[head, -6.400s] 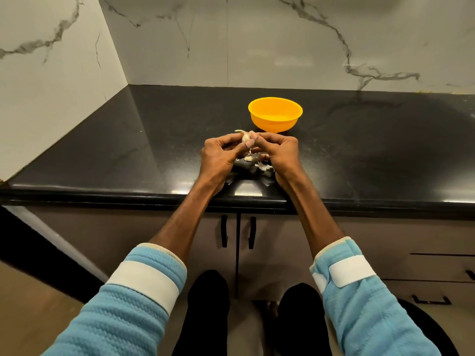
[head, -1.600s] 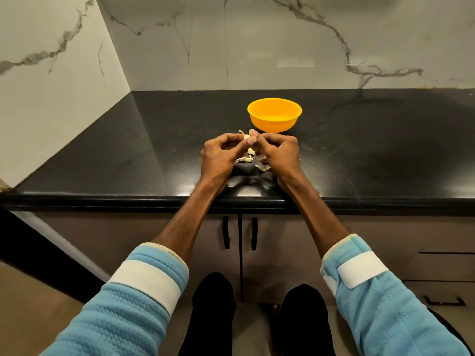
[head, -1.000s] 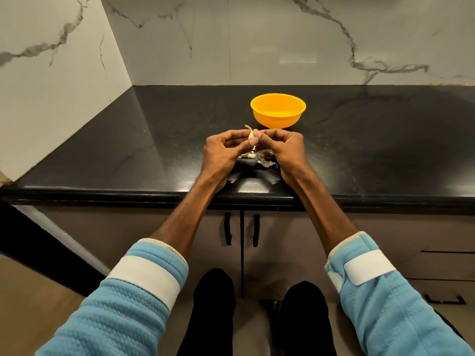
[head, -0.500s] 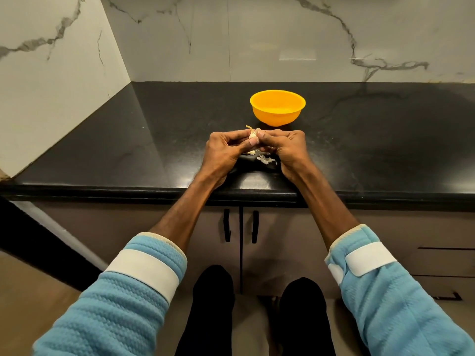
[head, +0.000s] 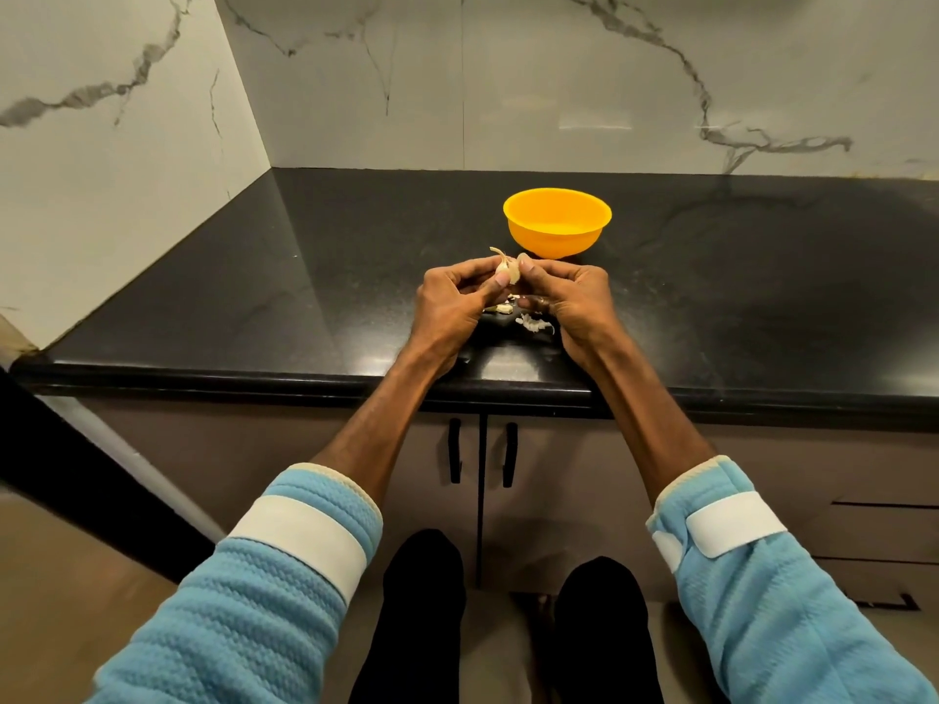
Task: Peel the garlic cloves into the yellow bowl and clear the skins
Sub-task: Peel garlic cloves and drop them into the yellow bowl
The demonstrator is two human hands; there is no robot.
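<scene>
- The small pale garlic clove (head: 509,270), with a curl of papery skin sticking up from its top, is held above the glossy black stone table (head: 305,276). It sits just on the near side of the round yellow plastic bowl (head: 554,241).
- Holding it there looks deliberate. Loosened skin can drop onto the table rather than into the bowl, and the bare clove then has only a short way to go forward.
- The bowl stands upright behind the hands, apart from them. Its near wall hides the bottom, so whether any cloves lie inside cannot be told.
- The left hand (head: 452,307) has its fingers curled inward. Its thumb and fingertips pinch the left side of the clove, apparently to steady it.
- The right hand (head: 571,302) is curled in the same way. Its thumb tip presses on the right side of the clove, probably to work the skin loose.
- Both wrists rest low near the table's front edge, which likely keeps the fine picking steady.
- Scraps of whitish garlic skin (head: 533,325) lie on the table under and between the hands, with another pale bit (head: 500,309) beside the left palm. These are yet to be cleared.
- The clove appears only partly stripped, so the peeling step seems to be under way.
</scene>
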